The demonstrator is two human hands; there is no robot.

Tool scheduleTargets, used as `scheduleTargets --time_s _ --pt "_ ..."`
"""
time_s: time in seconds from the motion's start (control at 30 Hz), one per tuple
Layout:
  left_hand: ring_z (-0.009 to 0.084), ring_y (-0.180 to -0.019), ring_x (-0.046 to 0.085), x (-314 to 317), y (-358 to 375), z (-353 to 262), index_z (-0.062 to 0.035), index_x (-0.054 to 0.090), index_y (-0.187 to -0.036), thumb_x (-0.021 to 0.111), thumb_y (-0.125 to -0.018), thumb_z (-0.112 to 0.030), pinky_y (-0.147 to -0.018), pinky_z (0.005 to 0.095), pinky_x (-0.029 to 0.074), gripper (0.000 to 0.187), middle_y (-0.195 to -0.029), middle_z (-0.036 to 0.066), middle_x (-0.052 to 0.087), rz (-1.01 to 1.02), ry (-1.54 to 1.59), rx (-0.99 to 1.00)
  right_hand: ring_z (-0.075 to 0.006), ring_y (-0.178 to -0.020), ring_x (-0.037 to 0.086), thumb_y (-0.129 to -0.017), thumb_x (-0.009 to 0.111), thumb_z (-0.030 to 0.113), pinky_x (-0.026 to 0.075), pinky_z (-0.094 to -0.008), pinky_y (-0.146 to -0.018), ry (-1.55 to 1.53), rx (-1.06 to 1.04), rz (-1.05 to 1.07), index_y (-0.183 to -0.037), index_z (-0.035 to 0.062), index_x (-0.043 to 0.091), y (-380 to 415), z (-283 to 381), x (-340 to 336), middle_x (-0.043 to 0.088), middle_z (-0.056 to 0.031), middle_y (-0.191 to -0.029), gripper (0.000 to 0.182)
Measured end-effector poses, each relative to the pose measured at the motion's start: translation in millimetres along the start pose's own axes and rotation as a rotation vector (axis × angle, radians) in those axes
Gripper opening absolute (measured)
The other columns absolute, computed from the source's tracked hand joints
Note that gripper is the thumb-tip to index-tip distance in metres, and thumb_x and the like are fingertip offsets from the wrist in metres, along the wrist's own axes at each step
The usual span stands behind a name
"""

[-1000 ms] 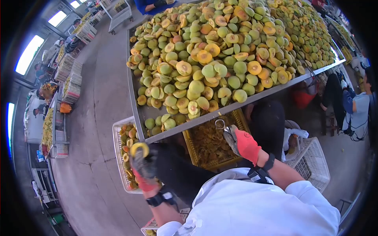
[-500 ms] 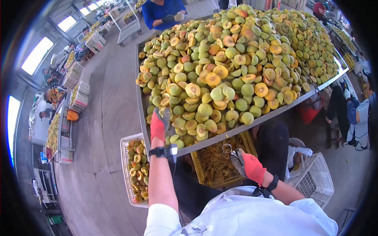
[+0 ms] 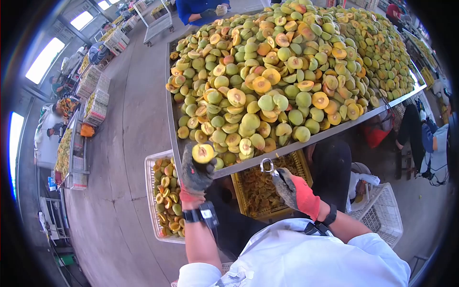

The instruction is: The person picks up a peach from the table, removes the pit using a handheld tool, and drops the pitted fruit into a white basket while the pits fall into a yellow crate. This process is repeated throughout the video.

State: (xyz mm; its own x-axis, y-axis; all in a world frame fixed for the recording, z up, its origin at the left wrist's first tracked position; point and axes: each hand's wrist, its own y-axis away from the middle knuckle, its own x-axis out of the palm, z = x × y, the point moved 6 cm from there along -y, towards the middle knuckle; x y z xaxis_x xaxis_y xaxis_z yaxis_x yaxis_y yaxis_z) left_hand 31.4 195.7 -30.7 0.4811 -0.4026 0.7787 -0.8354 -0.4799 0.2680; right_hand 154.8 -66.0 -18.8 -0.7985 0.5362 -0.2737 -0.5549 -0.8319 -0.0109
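My left hand (image 3: 196,177), in a grey and red glove, grips a halved peach (image 3: 202,153) with its cut face and pit turned up, just over the table's near edge. My right hand (image 3: 296,191), gloved the same way, holds a metal loop pitting tool (image 3: 267,166) a short way right of the fruit, above a yellow crate (image 3: 300,165) of pits. A big heap of halved green and yellow peaches (image 3: 287,71) covers the steel table (image 3: 171,129) in front of me.
A white crate (image 3: 152,191) of peach halves stands on the floor at my left, another white crate (image 3: 382,210) at my right. One person sits at the right edge (image 3: 432,138), another in blue stands at the table's far end (image 3: 198,9). Stacked trays line the left wall.
My left hand went from the white crate to the heap, took a peach half and drew it back to the table's edge. My right hand stayed put with the tool.
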Motion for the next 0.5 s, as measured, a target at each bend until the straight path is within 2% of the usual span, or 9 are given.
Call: scheduleTargets --time_s 0.03,0.07,0.17,0.23,0.27,0.37,0.4,0.5 --pt "0.0184 -0.084 0.062 10.1 8.4 8.8 -0.0031 0.05 -0.117 0.044 -0.096 -0.038 -0.063 0.028 0.055 0.041 -0.102 0.009 0.062 0.09 0.08 -0.084 -0.0172 -0.073 0.059 -0.088 0.058 0.006 0.047 -0.0276 -0.066 0.005 0.001 0.004 -0.107 0.0002 0.054 -1.3 8.6 4.6 0.062 -0.0092 -0.084 0.02" --pt "0.0184 -0.084 0.062 17.2 15.0 14.1 -0.0031 0.05 -0.117 0.044 -0.096 -0.038 -0.063 0.028 0.055 0.041 -0.102 0.009 0.062 0.092 0.086 -0.085 -0.0174 -0.073 0.059 -0.088 0.058 0.006 0.047 -0.028 -0.065 -0.02 -0.013 0.028 -0.107 0.0003 0.053 -3.5 21.2 8.7 0.062 -0.0103 -0.084 0.02" --pt "0.0167 -0.076 0.062 40.8 30.1 29.7 -0.0023 0.053 -0.113 0.036 -0.096 -0.048 -0.057 0.0239 0.052 0.052 -0.094 0.009 0.063 -0.062 -0.232 0.098 -0.0185 -0.077 0.061 -0.088 0.057 0.007 0.048 -0.0288 -0.067 0.004 -0.045 0.096 -0.107 0.0012 0.051 -9.4 48.9 21.2 0.061 -0.0125 -0.086 0.021" --pt "0.0155 -0.07 0.062 62.8 40.6 36.5 -0.0018 0.056 -0.111 0.03 -0.096 -0.055 -0.052 0.0213 0.05 0.061 -0.089 0.008 0.064 -0.159 -0.443 0.217 -0.0211 -0.079 0.062 -0.088 0.058 0.007 0.048 -0.0302 -0.068 -0.109 -0.208 0.118 -0.109 0.0024 0.051 -11.0 66.4 28.2 0.061 -0.0133 -0.089 0.022" --pt "0.0148 -0.073 0.063 76.2 45.6 37.8 -0.0028 0.056 -0.108 0.024 -0.095 -0.059 -0.055 0.0228 0.052 0.066 -0.086 0.008 0.064 -0.176 -0.537 0.246 -0.0253 -0.081 0.062 -0.086 0.058 0.005 0.049 -0.0316 -0.068 0.01 -0.24 0.138 -0.11 0.0031 0.051 -11.4 67.8 27.6 0.062 -0.0131 -0.09 0.025" --pt "0.0152 -0.074 0.063 69.4 45.8 52.4 -0.0036 0.056 -0.104 0.024 -0.095 -0.059 -0.058 0.0245 0.053 0.065 -0.085 0.008 0.064 -0.187 -0.492 0.196 -0.0301 -0.072 0.057 -0.082 0.063 0.001 0.047 -0.0319 -0.063 0.054 -0.349 0.092 -0.106 0.0019 0.049 -12.4 72.5 29.2 0.06 -0.0145 -0.088 0.028" --pt "0.0146 -0.071 0.062 73.6 49.6 53.1 -0.0033 0.059 -0.099 0.017 -0.094 -0.061 -0.058 0.0232 0.052 0.072 -0.084 0.009 0.064 -0.269 -0.594 0.222 -0.0332 -0.074 0.057 -0.082 0.062 0.0 0.047 -0.0333 -0.063 0.107 -0.356 0.099 -0.107 0.0025 0.049 -12.1 75.7 28.6 0.06 -0.0152 -0.088 0.027" --pt "0.0166 -0.069 0.062 70.1 49.6 55.8 -0.0026 0.059 -0.096 0.019 -0.092 -0.065 -0.063 0.0262 0.052 0.074 -0.08 0.009 0.064 -0.308 -0.623 0.238 -0.0334 -0.074 0.057 -0.083 0.06 0.002 0.046 -0.0341 -0.062 0.15 -0.362 0.124 -0.105 0.0025 0.049 -5.7 74.9 30.0 0.059 -0.0154 -0.086 0.025"
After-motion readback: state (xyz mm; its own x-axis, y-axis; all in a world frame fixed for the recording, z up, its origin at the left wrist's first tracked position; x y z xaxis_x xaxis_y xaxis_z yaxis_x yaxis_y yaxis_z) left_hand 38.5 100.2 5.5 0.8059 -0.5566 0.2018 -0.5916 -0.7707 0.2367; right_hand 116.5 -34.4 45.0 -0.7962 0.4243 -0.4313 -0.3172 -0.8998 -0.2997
